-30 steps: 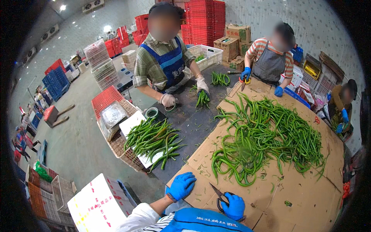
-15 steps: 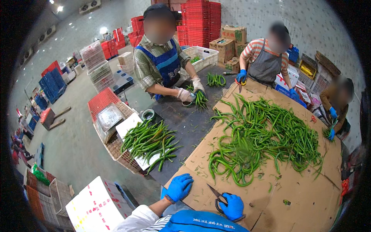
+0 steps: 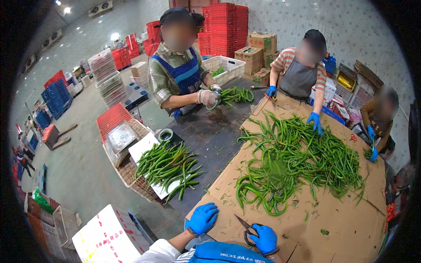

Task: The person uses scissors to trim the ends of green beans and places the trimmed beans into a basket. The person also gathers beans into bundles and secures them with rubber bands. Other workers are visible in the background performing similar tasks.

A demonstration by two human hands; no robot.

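My left hand [image 3: 202,218], in a blue glove, rests on the near left edge of the cardboard sheet [image 3: 337,228] with its fingers laid out and nothing in it. Black-handled scissors [image 3: 243,223] are in my right hand [image 3: 264,239], also blue-gloved, with the blades pointing forward and left over the cardboard. Beyond the scissors lies a big loose heap of long green peppers [image 3: 302,158]. A smaller, neater pile of peppers [image 3: 169,164] sits to the left, partly on a white board [image 3: 142,147].
Across the dark tabletop [image 3: 210,144], a co-worker handles a pepper bundle [image 3: 234,96] beside a roll of tape [image 3: 165,134]. Another co-worker's blue glove [image 3: 315,122] touches the heap; a third person works far right. A white box [image 3: 107,236] stands at my left.
The far-side co-worker's blue-gloved hand has reached onto the heap. The co-worker in plaid has shifted the hands and pepper bundle. My own hands have barely moved.
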